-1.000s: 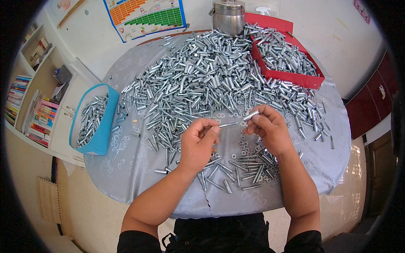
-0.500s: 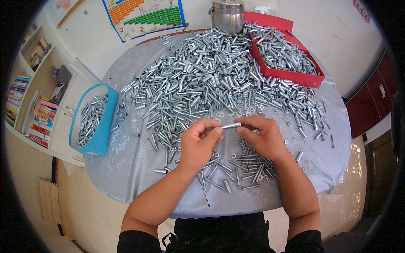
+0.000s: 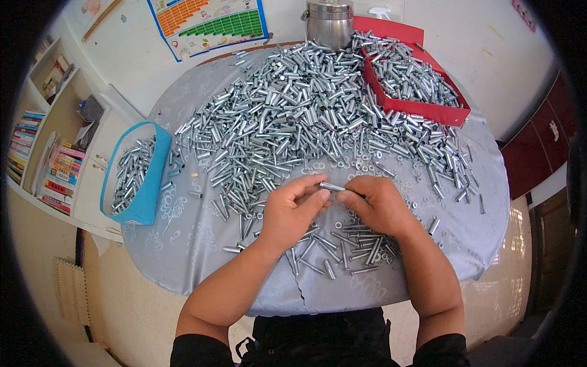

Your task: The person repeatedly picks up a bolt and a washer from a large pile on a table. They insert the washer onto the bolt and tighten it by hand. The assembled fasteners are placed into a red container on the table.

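Between my two hands, over the near middle of the table, is one shiny metal expansion bolt [image 3: 332,186]. My left hand [image 3: 295,208] pinches its left end between thumb and fingers. The right end sits in the closed fingertips of my right hand [image 3: 378,202]. Below the hands lies a small heap of loose bolts [image 3: 367,244], with metal sleeves and nuts scattered among them. Just beyond my fingers spreads a large pile of silvery bolts and sleeves [image 3: 287,116]. Small washers [image 3: 361,164] lie along its near edge.
A blue box [image 3: 153,189] holding metal parts stands at the table's left edge. At the back right is a red box [image 3: 422,110] heaped with more parts, beside a steel pot [image 3: 330,24]. A grey cloth [image 3: 202,257] covers the round table. Bookshelves [image 3: 61,147] stand left.
The bolt has tilted, its right end now lower than its left. My right hand has closed in around that end and the two hands are slightly nearer each other.
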The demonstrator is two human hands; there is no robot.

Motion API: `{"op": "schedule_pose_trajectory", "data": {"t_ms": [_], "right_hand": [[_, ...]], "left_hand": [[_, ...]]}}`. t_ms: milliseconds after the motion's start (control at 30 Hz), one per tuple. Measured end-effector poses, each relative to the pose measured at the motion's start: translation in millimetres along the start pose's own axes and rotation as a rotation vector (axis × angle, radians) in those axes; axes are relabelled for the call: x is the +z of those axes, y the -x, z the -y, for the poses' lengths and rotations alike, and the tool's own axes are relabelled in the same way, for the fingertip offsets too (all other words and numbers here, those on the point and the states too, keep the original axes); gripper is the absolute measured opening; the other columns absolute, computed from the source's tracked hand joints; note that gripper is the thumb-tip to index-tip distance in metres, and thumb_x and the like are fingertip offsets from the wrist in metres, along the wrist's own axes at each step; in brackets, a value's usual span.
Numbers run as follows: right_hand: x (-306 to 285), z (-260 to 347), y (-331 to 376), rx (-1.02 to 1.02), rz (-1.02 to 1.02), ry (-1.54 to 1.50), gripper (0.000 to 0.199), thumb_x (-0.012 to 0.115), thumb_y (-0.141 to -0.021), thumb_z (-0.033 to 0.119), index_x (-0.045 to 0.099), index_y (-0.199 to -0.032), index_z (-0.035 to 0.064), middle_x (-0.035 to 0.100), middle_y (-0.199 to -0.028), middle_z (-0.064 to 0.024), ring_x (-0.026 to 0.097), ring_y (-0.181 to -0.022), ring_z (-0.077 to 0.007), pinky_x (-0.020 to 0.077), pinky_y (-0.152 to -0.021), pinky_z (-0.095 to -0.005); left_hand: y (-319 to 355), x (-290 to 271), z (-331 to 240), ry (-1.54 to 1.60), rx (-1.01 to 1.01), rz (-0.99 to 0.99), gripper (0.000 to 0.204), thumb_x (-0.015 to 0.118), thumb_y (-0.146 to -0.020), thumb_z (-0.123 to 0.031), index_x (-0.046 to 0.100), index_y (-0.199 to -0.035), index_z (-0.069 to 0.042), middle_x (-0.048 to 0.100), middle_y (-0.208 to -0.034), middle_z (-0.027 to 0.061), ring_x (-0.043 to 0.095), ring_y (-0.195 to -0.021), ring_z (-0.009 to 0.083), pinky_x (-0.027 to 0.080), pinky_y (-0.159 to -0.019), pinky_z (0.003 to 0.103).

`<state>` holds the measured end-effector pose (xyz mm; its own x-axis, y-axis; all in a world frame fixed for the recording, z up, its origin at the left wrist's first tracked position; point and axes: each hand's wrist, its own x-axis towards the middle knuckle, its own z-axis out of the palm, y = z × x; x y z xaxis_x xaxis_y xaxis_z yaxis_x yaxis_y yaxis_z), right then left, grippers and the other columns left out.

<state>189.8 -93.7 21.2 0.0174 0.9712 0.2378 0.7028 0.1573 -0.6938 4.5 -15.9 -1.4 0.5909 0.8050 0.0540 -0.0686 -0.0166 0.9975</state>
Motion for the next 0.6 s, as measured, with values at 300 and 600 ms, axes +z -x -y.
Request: {"op": "schedule_pose_trajectory", "data": {"t_ms": [300, 600], "right_hand": [[-1.9, -32.7, -5.6, -0.011, -0.389, 0.147, 0.009, 0.068, -0.081, 0.01, 0.069, -0.087, 0.0032, 0.064, -0.081, -0.0129, 0.062, -0.077, -0.0306, 0.0492, -0.068, -0.0386], [4.9, -44.3, -11.0, -0.064, -0.231, 0.34, 0.011, 0.068, -0.077, 0.011, 0.07, -0.087, 0.0071, 0.06, -0.085, -0.0111, 0.06, -0.083, -0.031, 0.0493, -0.074, -0.0411]], "left_hand": [[-9.1, -9.6, -0.4, 0.179, -0.047, -0.132, 0.019, 0.062, -0.09, -0.005, 0.062, -0.108, 0.0, 0.07, -0.093, 0.0118, 0.067, -0.075, 0.0155, 0.056, -0.068, 0.029], [-8.2, -6.4, -5.2, 0.227, -0.094, -0.134, 0.02, 0.061, -0.09, -0.006, 0.063, -0.108, 0.001, 0.069, -0.094, 0.0125, 0.067, -0.075, 0.0155, 0.057, -0.068, 0.03]]}}
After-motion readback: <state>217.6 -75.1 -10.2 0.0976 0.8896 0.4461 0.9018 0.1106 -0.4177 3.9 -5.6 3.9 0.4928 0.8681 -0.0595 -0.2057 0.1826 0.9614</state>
